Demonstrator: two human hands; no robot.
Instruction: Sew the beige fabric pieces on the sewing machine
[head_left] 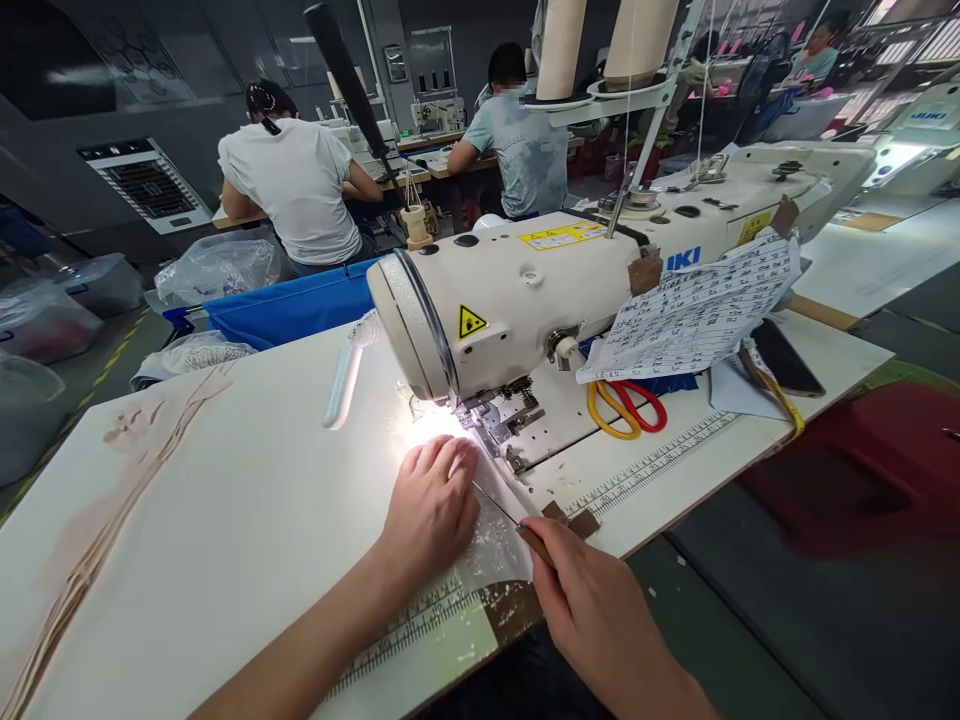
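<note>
Under the lit head of a white sewing machine (495,300), my left hand (433,495) is bent, its fingertips closed and pressed on a thin whitish piece of fabric (491,545). What lies directly beneath those fingertips is hidden. My right hand (600,590), lower and to the right, is wrapped round the brown handle of an awl (537,545). Its thin metal shaft slants up and left to the fingers of my left hand. White lint is scattered over the fabric and the table edge near me.
Yellow-and-red-handled scissors (626,408) lie right of the machine, below a handwritten sheet (694,305). A phone (787,357) and a tape measure (776,390) lie farther right. Beige strips (97,560) run along the table's left. Co-workers sit beyond a blue cloth bin (292,305).
</note>
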